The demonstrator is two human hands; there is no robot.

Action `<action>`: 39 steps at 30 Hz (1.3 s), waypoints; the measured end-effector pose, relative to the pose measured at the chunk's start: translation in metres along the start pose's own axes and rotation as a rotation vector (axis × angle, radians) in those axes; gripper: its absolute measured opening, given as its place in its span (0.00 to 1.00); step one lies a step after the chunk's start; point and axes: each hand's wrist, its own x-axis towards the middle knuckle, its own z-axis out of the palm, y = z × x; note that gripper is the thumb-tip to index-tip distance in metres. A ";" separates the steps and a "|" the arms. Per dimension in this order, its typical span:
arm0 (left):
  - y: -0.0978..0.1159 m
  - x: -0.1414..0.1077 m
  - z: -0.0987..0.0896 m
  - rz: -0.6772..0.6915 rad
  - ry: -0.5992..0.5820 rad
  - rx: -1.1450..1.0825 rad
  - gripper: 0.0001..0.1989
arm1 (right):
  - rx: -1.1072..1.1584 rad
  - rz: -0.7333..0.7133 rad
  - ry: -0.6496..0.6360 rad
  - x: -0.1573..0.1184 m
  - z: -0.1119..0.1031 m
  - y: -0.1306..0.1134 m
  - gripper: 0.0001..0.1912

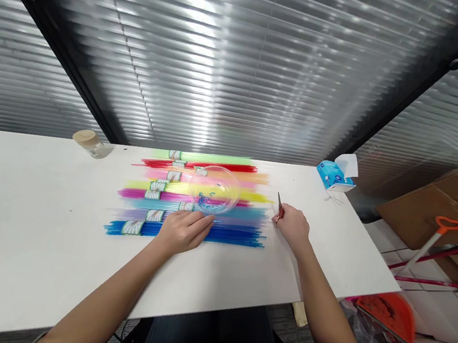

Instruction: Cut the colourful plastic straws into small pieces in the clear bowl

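Observation:
My right hand [294, 225] is closed around a pair of small scissors [280, 206], their blades pointing away from me. My left hand [186, 231] rests over the dark blue bundle, its fingertips pinched together close to the near rim of a clear round bowl [233, 187]. Whatever the pinch holds is too small to make out. Short blue cut pieces [208, 201] lie inside the bowl. Under and around it are bundles of thin plastic sticks or straws with paper bands, including dark blue [238, 236], light blue [251, 215], yellow [259, 197] and red [241, 168].
A jar with a beige lid [90, 143] lies tilted at the back left of the white table [51, 261]. A blue tissue pack [335, 174] stands at the back right. Beyond the right edge are cardboard boxes [430, 199] and an orange dustpan [389, 316]. Blinds hang behind.

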 end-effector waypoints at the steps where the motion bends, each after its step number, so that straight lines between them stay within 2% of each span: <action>1: 0.000 0.000 0.000 -0.005 0.005 -0.006 0.04 | 0.006 -0.001 0.008 -0.001 0.000 0.000 0.08; 6: 0.000 0.000 -0.001 -0.006 0.008 -0.002 0.04 | 0.118 -0.001 0.052 -0.001 -0.003 0.006 0.09; 10: 0.002 -0.001 0.001 0.000 0.018 -0.022 0.04 | 0.298 -0.047 0.096 0.000 -0.022 -0.001 0.13; 11: 0.002 -0.001 0.001 0.004 0.020 -0.031 0.05 | 0.370 -0.081 0.101 0.000 -0.029 -0.008 0.14; 13: 0.004 -0.002 0.003 0.018 0.014 -0.041 0.05 | 0.677 -0.190 0.107 -0.001 -0.044 -0.031 0.16; 15: 0.006 -0.003 0.004 0.036 0.000 -0.046 0.05 | 0.803 -0.297 0.100 -0.003 -0.055 -0.060 0.18; 17: 0.008 -0.003 0.004 0.051 -0.013 -0.048 0.05 | 0.827 -0.386 0.024 -0.005 -0.060 -0.092 0.17; 20: 0.009 -0.002 0.003 0.049 -0.033 -0.044 0.04 | 0.802 -0.432 -0.030 -0.003 -0.056 -0.130 0.14; 24: 0.007 -0.003 0.002 0.026 -0.017 -0.048 0.04 | 0.723 -0.455 -0.093 0.004 -0.041 -0.155 0.15; 28: 0.005 -0.003 0.001 -0.010 0.017 -0.036 0.05 | 0.675 -0.432 -0.080 0.012 -0.031 -0.159 0.17; 31: 0.004 -0.003 -0.001 -0.083 0.036 0.002 0.06 | 0.702 -0.421 -0.121 0.014 -0.033 -0.154 0.17; 34: 0.003 -0.004 -0.002 -0.198 0.064 0.020 0.09 | 0.708 -0.442 -0.196 0.010 -0.042 -0.145 0.18; 36: 0.001 -0.005 -0.001 -0.265 0.101 0.014 0.10 | 0.737 -0.458 -0.306 0.003 -0.047 -0.137 0.19; 39: -0.003 -0.006 0.000 -0.303 0.126 0.008 0.08 | 0.846 -0.487 -0.384 -0.012 -0.046 -0.123 0.18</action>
